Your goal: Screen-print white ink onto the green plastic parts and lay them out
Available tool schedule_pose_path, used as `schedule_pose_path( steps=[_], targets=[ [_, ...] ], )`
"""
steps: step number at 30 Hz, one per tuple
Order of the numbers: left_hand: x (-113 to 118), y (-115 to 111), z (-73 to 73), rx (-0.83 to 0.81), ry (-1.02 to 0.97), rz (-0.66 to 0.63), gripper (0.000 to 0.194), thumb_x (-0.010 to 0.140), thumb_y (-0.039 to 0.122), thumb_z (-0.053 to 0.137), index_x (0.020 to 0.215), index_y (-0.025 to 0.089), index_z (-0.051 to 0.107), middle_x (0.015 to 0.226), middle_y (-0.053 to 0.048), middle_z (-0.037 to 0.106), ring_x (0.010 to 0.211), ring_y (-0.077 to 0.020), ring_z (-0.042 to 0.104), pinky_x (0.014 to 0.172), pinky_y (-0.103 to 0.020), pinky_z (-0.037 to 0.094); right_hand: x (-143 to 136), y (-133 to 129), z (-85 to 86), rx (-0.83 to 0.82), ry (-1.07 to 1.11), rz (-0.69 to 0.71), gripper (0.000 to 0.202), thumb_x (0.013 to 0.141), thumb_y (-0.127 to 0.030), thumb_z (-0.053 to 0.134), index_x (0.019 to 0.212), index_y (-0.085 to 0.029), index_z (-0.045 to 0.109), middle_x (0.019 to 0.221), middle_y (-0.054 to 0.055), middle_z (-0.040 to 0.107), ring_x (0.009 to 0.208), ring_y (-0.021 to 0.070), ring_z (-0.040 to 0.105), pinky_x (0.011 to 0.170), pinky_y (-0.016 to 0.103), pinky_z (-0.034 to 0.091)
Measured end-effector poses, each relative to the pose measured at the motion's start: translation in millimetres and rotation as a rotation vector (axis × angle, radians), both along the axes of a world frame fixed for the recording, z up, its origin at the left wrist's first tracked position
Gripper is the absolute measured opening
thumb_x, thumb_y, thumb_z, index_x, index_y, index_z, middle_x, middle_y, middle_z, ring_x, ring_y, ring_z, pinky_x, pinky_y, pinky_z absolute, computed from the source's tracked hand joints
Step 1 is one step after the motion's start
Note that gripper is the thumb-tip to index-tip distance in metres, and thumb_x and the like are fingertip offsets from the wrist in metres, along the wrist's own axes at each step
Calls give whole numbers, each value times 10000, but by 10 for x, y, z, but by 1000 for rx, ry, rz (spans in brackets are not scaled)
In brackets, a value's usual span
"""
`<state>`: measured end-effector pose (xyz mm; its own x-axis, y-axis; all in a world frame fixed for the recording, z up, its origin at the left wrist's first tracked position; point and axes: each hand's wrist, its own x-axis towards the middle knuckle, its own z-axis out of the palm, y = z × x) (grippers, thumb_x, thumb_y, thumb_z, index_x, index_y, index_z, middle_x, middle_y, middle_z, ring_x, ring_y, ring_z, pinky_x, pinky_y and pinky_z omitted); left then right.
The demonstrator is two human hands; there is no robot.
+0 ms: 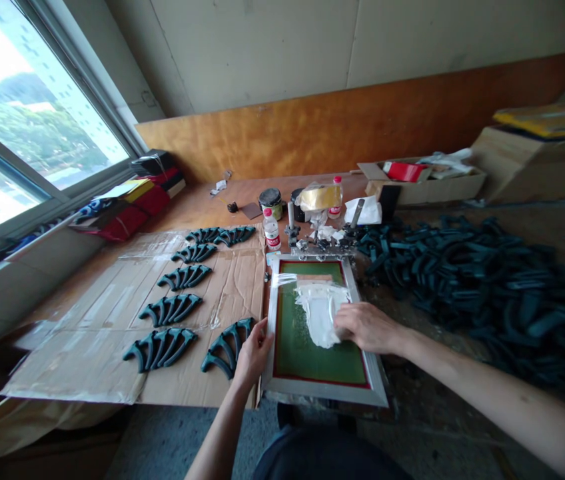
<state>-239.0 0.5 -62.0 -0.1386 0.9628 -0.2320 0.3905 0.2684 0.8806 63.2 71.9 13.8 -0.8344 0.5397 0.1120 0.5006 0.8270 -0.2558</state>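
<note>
Screen frame (325,391) under R hand (366,327), touching L hand (252,352) on L side.

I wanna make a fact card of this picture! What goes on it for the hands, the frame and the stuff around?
Left hand: at the frame's left edge
Right hand: over the frame, by the white patch; its grip is unclear
Frame: silvery border, green screen inside
Cardboard: curved dark pieces on it
Right side: big dark heap
Behind the frame: bottles with red caps
Far left: window
</note>
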Motion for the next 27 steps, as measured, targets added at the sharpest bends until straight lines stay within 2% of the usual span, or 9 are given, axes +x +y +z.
schedule_pose_path(
  steps=[3, 6, 9, 11, 15, 19, 21, 23, 27],
  targets=[
    [2, -4, 17, 4, -41, 40, 547, 837, 459, 559, 1309, 184, 541, 771, -18, 650, 708, -171, 609, 641, -253, 461, -56, -52, -109, 142, 85, -104, 214, 823, -37, 466, 855, -162, 637, 840, 66, 634, 851, 207, 545, 733, 307, 427],
    [9, -10, 42, -7, -90, 69, 572, 810, 473, 596, 1304, 188, 550, 730, -3, 628, 668, -156, 590, 601, -238, 451, -32, -190, -219, 163, 107, -26, 229, 841, -54, 456, 912, -150, 651, 874, 86, 643, 858, 212, 554, 747, 318, 451],
    [21, -8, 103, -12, -131, 85, 610, 786, 496, 621, 1300, 176, 552, 710, 3, 612, 648, -147, 576, 576, -229, 439, -28, -117, -131, 29, 119, -57, 197, 854, -114, 525, 986, -190, 651, 888, 51, 650, 862, 194, 575, 758, 297, 467],
    [19, -6, 198, -12, -162, 88, 658, 764, 516, 639, 1312, 164, 541, 685, 13, 596, 622, -138, 561, 555, -223, 426, -102, 96, 30, -16, 155, -162, 327, 861, -179, 579, 1182, -237, 604, 986, 36, 654, 904, 186, 594, 794, 292, 474],
    [-15, 18, 584, -34, -247, 83, 729, 737, 563, 655, 1336, 169, 517, 648, 31, 584, 561, -119, 537, 508, -209, 400, -222, 613, 431, 54, 92, -463, 597, 838, -312, 651, 1400, -316, 452, 1018, 33, 619, 817, 183, 613, 713, 276, 484],
    [-7, 201, 1140, 33, -342, 123, 604, 796, 652, 537, 1099, 148, 676, 672, -8, 618, 575, -127, 545, 507, -220, 409, 140, 883, 609, 208, 255, -695, 479, 905, -428, 535, 1353, -262, 512, 1074, 72, 604, 856, 205, 611, 704, 289, 479],
    [41, 398, 1417, 170, -429, 156, 593, 832, 666, 468, 997, 145, 697, 761, -44, 665, 654, -147, 585, 546, -231, 437, 405, 871, 470, 186, 341, -813, 377, 933, -399, 466, 1222, -196, 599, 1002, 83, 627, 838, 209, 612, 726, 307, 477],
    [108, 643, 1669, 326, -521, 157, 563, 859, 646, 443, 966, 145, 679, 885, -79, 694, 758, -170, 619, 579, -235, 463, 561, 743, 185, 86, 283, -854, 319, 929, -405, 456, 1017, -173, 657, 885, 77, 635, 792, 212, 609, 719, 321, 474],
    [254, 1000, 1967, 445, -592, 141, 527, 869, 630, 441, 948, 143, 628, 901, -92, 689, 779, -165, 634, 557, -218, 470, 387, 281, -430, -18, 29, -658, 325, 872, -494, 557, 777, -189, 615, 875, 74, 624, 845, 232, 598, 742, 338, 461]
  ],
)
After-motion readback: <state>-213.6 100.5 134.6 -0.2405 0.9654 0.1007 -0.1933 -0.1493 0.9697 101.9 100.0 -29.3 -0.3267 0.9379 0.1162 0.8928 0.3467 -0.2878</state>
